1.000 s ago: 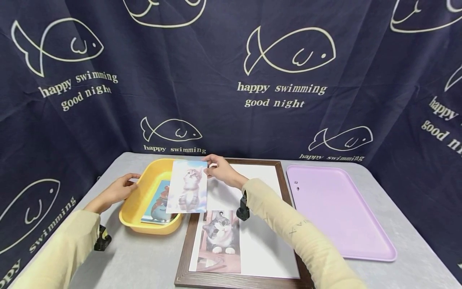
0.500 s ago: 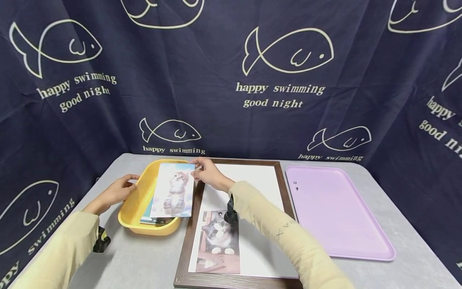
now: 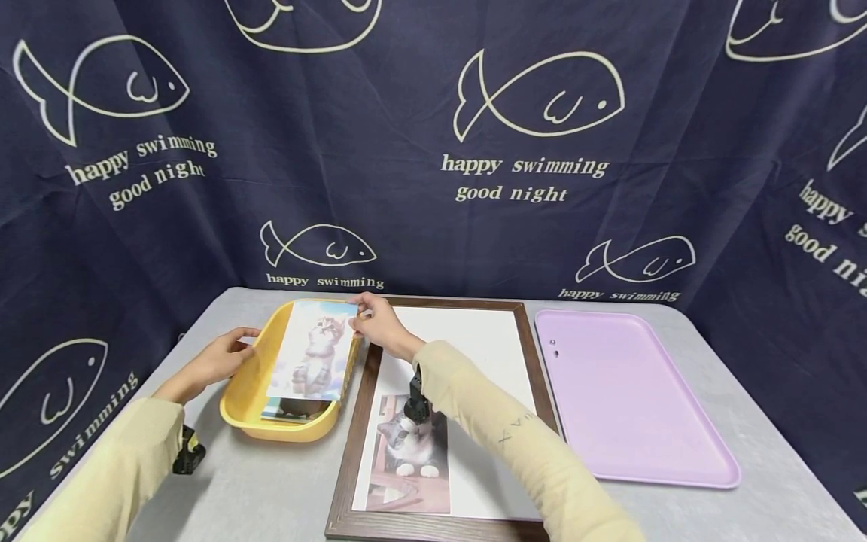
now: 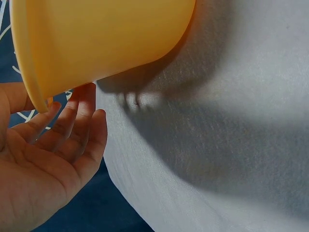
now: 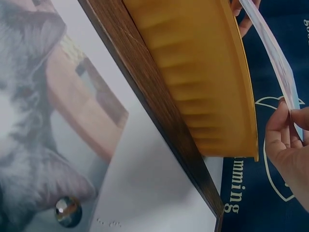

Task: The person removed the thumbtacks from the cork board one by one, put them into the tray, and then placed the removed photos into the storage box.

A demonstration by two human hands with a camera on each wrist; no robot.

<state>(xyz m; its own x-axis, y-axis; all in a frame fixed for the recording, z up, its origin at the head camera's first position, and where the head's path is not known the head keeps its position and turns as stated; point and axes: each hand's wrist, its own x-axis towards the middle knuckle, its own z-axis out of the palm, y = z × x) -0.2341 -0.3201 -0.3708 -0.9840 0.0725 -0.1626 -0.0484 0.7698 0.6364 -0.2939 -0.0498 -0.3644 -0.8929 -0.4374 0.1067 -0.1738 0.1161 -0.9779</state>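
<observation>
A picture card of a kitten on a pale sky [image 3: 311,354] slants over the yellow plastic basin [image 3: 284,431]. My right hand [image 3: 384,327] pinches its upper right corner between thumb and fingers; in the right wrist view the card [image 5: 276,58] hangs edge-on above the basin's rim. Beneath it, another picture card [image 3: 291,411] with a teal edge lies in the basin, mostly covered. At the basin's left side my left hand [image 3: 220,356] grips the rim, with the fingers [image 4: 86,111] against the outer wall in the left wrist view.
Right of the basin lies a white board with a brown wooden frame [image 3: 352,467]. A grey-and-white cat picture [image 3: 406,489] sits on its lower left, with a shiny metal ball [image 5: 68,211] near its top. A purple tray [image 3: 643,406] farther right holds small metal pieces [image 3: 553,343].
My right hand has moved left with the kitten card, from over the frame's edge to over the basin, covering more of the card below. My left hand stays at the rim.
</observation>
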